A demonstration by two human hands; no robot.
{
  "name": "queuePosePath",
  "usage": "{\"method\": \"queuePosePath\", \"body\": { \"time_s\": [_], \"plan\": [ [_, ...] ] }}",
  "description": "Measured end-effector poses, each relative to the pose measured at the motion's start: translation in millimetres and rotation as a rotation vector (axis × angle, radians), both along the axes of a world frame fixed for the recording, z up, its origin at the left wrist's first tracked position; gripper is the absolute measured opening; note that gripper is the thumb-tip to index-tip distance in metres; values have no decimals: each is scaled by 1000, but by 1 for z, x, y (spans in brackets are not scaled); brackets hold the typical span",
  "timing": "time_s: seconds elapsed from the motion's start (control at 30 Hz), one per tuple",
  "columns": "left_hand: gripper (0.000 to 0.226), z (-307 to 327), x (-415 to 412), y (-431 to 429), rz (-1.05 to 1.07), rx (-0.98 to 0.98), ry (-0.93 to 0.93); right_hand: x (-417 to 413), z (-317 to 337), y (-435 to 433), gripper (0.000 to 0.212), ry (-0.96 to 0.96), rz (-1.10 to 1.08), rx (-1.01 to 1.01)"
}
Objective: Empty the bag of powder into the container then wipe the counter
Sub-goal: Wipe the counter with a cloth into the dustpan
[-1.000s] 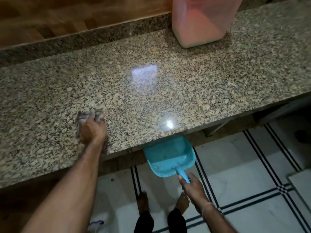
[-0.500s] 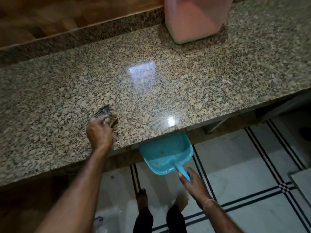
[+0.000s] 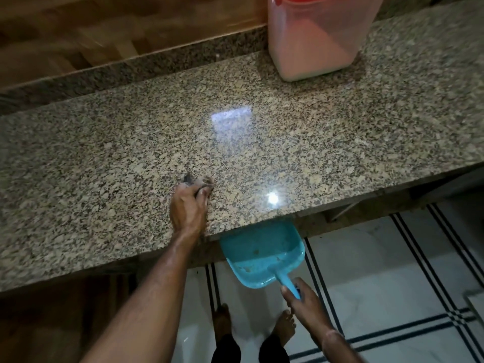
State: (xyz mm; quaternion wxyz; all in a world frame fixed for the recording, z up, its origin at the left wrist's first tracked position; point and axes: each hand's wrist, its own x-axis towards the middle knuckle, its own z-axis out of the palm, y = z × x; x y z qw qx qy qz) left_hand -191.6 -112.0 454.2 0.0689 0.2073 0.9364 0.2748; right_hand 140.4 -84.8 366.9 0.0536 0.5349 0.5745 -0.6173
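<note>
My left hand [image 3: 187, 208] presses a small grey cloth [image 3: 198, 181] onto the speckled granite counter [image 3: 104, 166], close to its front edge. My right hand [image 3: 305, 301] grips the handle of a turquoise dustpan [image 3: 262, 252], held just under the counter's front edge, to the right of the cloth. A few crumbs lie in the pan. A translucent container [image 3: 314, 40] with pale powder inside and a red lid stands at the back right of the counter. No bag is in view.
A low granite upstand [image 3: 157, 64] and wooden wall panelling [image 3: 78, 30] run behind the counter. Below it lies white tiled floor [image 3: 366, 271] with dark stripes, and my bare feet [image 3: 222, 323] stand there. A metal bar [image 3: 343, 209] slants under the counter.
My left hand has slid the cloth rightward along the counter, toward the dustpan. The dustpan stays under the edge in my right hand.
</note>
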Motion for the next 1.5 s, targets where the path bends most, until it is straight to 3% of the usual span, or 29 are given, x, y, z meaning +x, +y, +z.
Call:
{"method": "queuePosePath", "body": {
  "time_s": [0.07,0.17,0.27,0.33,0.47,0.57,0.67,0.8,0.87,1.0,1.13,1.2,1.33,1.5],
  "plan": [
    [26,4,-16,-20,164,29,-3,0,3,3,14,20,-22,-14],
    [32,7,-32,-66,390,-84,55,-3,4,8,14,57,-34,-34],
    [40,7,-11,-61,446,-146,109,-3,2,11,19,55,-27,-49],
    [31,9,26,-29,397,-112,86,-2,0,11,22,34,-22,-35],
    [27,3,103,50,-3,-146,111,1,0,9,14,19,-10,-37],
    [25,8,103,72,-125,-88,7,6,4,11,14,42,3,-15],
    [29,18,55,26,130,47,-28,10,12,16,15,55,22,23],
    [28,20,-7,-71,391,-201,132,10,16,18,16,53,20,34],
    [28,15,-3,-81,316,-324,209,6,15,16,15,66,23,11],
    [33,9,51,-18,191,-236,154,5,17,13,13,69,10,-4],
    [31,9,114,65,-170,-236,183,10,21,17,13,67,-50,-1],
    [30,11,128,93,-304,-229,102,15,22,22,11,68,-80,-4],
    [29,21,90,95,-48,-24,-12,36,22,36,12,75,-143,21],
    [39,23,8,32,367,-154,40,55,19,46,9,105,-241,28]
  ]
}}
